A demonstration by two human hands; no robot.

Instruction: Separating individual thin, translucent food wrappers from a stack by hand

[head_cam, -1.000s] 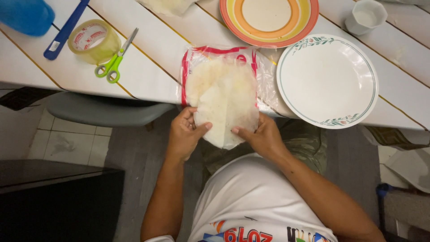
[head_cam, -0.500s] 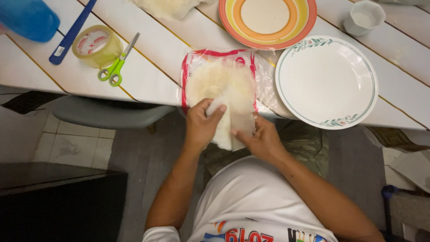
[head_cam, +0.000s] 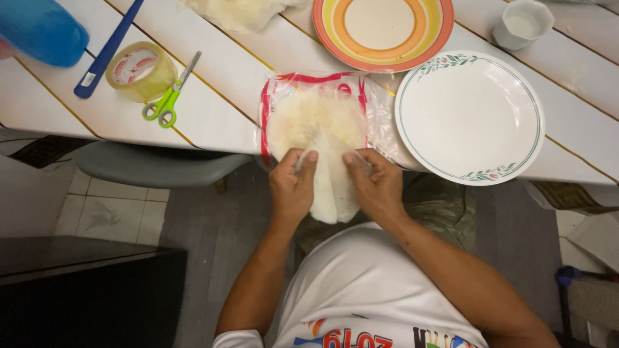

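A clear plastic bag (head_cam: 316, 113) with red edging lies flat at the near edge of the white slatted surface (head_cam: 213, 77), its open mouth towards the person; inside sits a stack of round, pale flatbreads (head_cam: 309, 116); one thin, pale flatbread sheet (head_cam: 330, 187) hangs halfway out of the mouth, drooping over the surface's edge, pinched on either side by the left hand (head_cam: 293, 187) and the right hand (head_cam: 377, 187).

Single head-worn view, straight down and close over the table edge (head_cam: 213, 132) and lap.
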